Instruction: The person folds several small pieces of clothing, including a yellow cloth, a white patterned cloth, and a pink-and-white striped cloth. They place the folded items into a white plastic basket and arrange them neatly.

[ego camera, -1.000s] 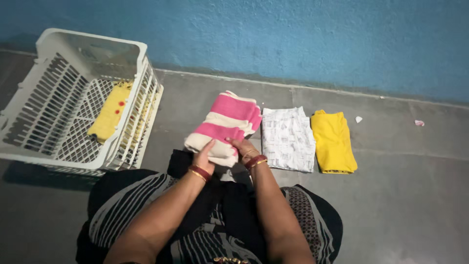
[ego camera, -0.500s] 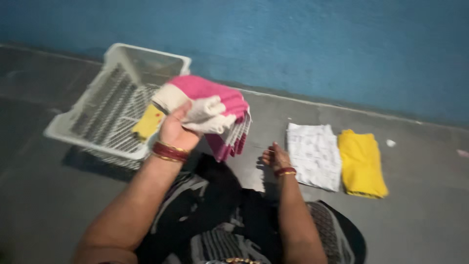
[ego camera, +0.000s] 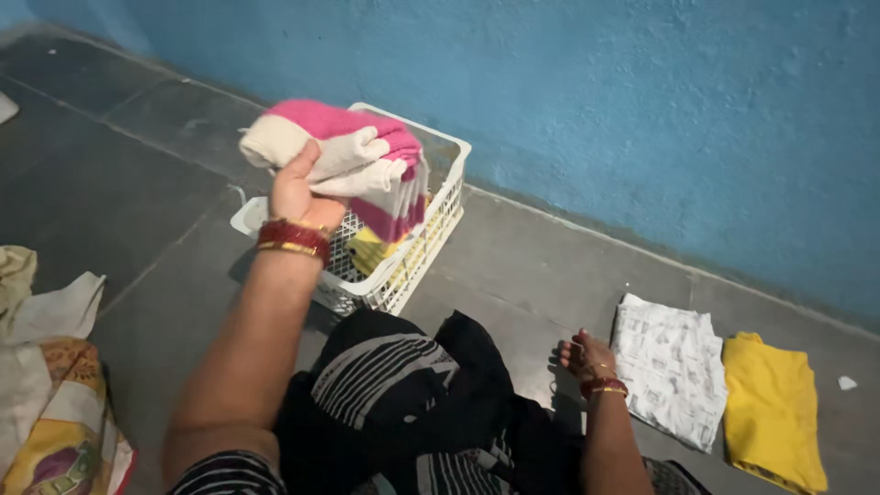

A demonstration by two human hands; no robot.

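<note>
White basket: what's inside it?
Inside the white basket, a folded yellow cloth shows. The pink-striped towel in the left hand covers most of the interior.

A rough-plastered blue wall (ego camera: 642, 119) runs diagonally across the top of the view, meeting a floor (ego camera: 119, 165) of large dark grey tiles with thin pale joints. A worn, paler strip lines the wall's foot. The light is dim and even.
</note>
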